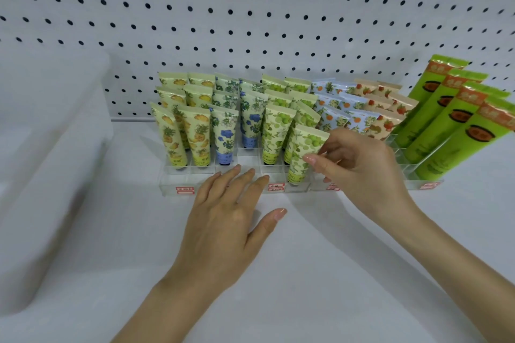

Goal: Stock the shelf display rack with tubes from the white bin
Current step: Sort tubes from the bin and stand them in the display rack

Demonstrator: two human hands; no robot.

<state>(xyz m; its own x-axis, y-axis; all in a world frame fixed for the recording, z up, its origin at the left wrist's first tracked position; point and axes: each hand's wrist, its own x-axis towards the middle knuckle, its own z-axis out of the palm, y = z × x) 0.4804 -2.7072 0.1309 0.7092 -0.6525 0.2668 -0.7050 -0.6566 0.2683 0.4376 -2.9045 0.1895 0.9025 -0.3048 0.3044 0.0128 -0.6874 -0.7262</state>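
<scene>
We see the right hand pinching a green-fruit tube near its top, thumb and forefinger on it and the other fingers curled. The tube is tilted slightly, with its cap end down in a near-row slot of the clear rack. The left hand lies flat on the shelf, fingers straight and a bit spread, with the tips at the rack's near edge. From left to right the rack holds pineapple tubes, blue-flower tubes, more green-fruit tubes, orange-fruit tubes and strawberry tubes. Tall green tubes lean at far right. The writing on the red labels on the rack front and on the tubes is too small to read. The white bin is at left, blurred. A pegboard stands behind.
</scene>
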